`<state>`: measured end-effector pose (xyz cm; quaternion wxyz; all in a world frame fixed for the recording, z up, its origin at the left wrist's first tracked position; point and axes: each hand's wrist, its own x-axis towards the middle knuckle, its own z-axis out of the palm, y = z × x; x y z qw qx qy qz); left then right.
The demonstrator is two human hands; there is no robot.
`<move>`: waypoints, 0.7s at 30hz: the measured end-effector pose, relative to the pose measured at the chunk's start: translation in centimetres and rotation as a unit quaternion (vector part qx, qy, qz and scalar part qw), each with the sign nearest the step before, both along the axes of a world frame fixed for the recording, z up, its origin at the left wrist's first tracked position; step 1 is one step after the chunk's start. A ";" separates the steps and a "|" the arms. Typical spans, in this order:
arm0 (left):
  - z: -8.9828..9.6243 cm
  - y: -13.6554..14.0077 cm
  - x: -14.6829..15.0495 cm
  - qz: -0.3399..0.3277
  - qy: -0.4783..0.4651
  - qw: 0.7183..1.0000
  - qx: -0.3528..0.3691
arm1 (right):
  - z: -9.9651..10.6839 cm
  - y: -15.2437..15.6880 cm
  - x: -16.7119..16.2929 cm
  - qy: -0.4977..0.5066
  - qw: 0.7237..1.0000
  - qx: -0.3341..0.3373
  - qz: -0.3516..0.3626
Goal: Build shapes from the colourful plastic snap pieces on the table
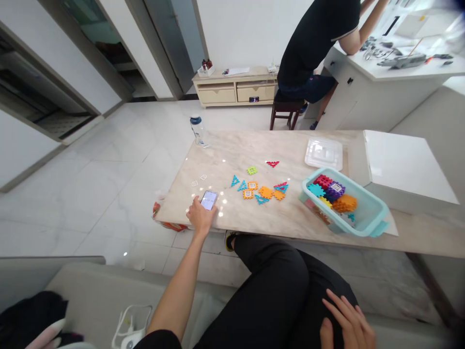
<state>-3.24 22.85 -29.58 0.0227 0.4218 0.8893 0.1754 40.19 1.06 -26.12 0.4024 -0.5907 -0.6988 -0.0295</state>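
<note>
My left hand (201,216) reaches out to the table's near left part and grips the lower end of a smartphone (209,199), fingers along its left side and thumb at the right. The phone lies with its lit screen up. Resting on my dark-trousered thigh, my right hand (347,320) has its fingers apart and nothing in it. To the right of the phone are scattered plastic building pieces: blue triangles (235,181), orange pieces (265,192), a green square (252,170) and a red triangle (272,164). Two small white outline pieces (194,183) lie beyond the phone.
A light-blue tub (366,228) of coloured pieces stands on the table's right side, near a clear plastic lid (323,153) and a white box (410,165). At the far left corner is a water bottle (196,130). Another person (308,53) sits at a white desk beyond.
</note>
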 end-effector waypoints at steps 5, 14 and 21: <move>0.8 0.2 0.5 0.006 -0.007 1.000 -0.004 | -0.3 -0.3 2.2 0.000 1.000 -0.021 -0.014; 0.7 -2.0 -3.8 -0.172 0.104 0.973 -0.116 | 1.0 -2.0 -4.6 0.051 0.999 0.016 0.010; 3.2 -2.6 -4.9 -0.218 -0.002 0.967 -0.129 | 4.3 -1.6 -11.6 0.070 0.992 0.022 0.100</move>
